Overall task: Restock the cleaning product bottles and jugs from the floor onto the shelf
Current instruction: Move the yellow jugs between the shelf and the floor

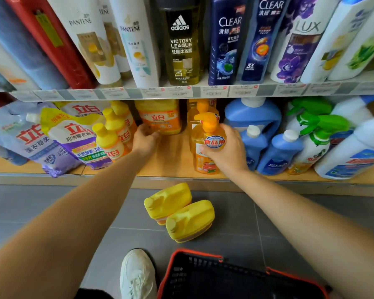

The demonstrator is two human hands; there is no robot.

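Here, right hand (224,148) grips pump bottle (207,128) — left hand (146,138) at jug (160,117).

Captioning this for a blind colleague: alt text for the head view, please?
The right hand grips an orange pump bottle on the lower shelf while the left hand rests against a large orange jug further back. Two yellow jugs lie on the grey floor near a black basket.
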